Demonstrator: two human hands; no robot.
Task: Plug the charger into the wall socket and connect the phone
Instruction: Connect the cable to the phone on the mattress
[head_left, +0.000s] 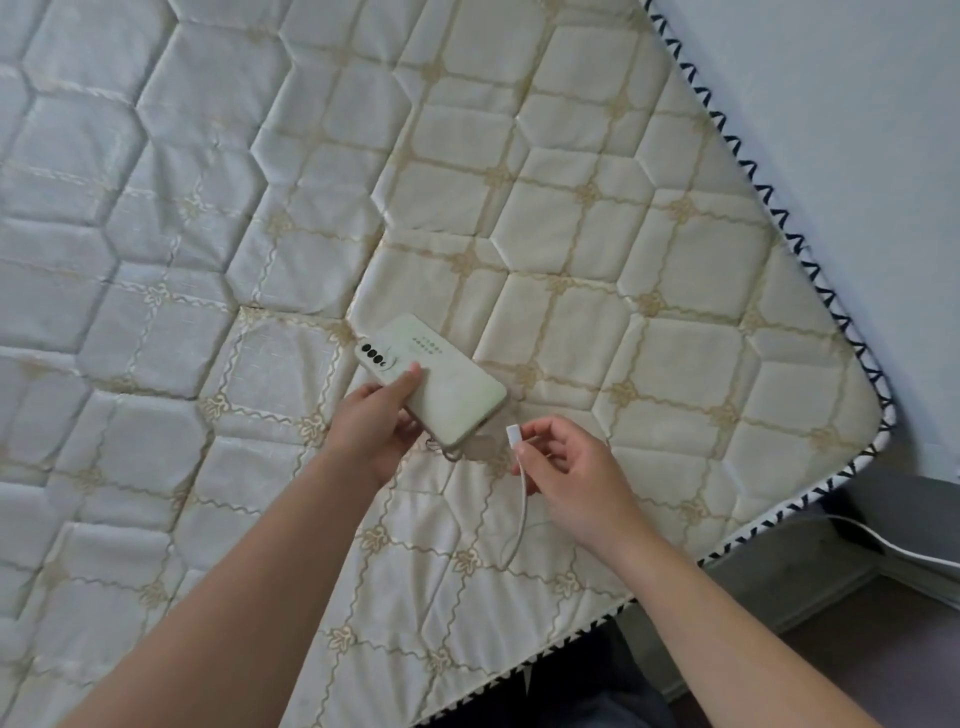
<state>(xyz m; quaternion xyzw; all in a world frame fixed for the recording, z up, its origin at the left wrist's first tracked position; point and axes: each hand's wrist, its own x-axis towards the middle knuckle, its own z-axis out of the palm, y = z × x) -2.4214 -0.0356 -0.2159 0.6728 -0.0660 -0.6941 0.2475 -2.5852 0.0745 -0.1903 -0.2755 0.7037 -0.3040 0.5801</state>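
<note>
A pale green phone (441, 379) lies back side up, its camera lenses toward the far left, held just above the mattress by my left hand (371, 428), which grips its near long edge with the thumb on top. My right hand (569, 470) pinches the white cable (521, 512) just behind its white plug end (512, 434). The plug tip sits a short gap from the phone's near right corner, not touching it. The cable loops down from my fingers toward the mattress edge. No charger brick or wall socket is in view.
The quilted cream mattress (311, 182) with black-and-white trim fills the view. A pale wall (857, 130) runs along its right side. A white cable (893, 545) crosses the dark floor gap at the lower right, beside the mattress corner.
</note>
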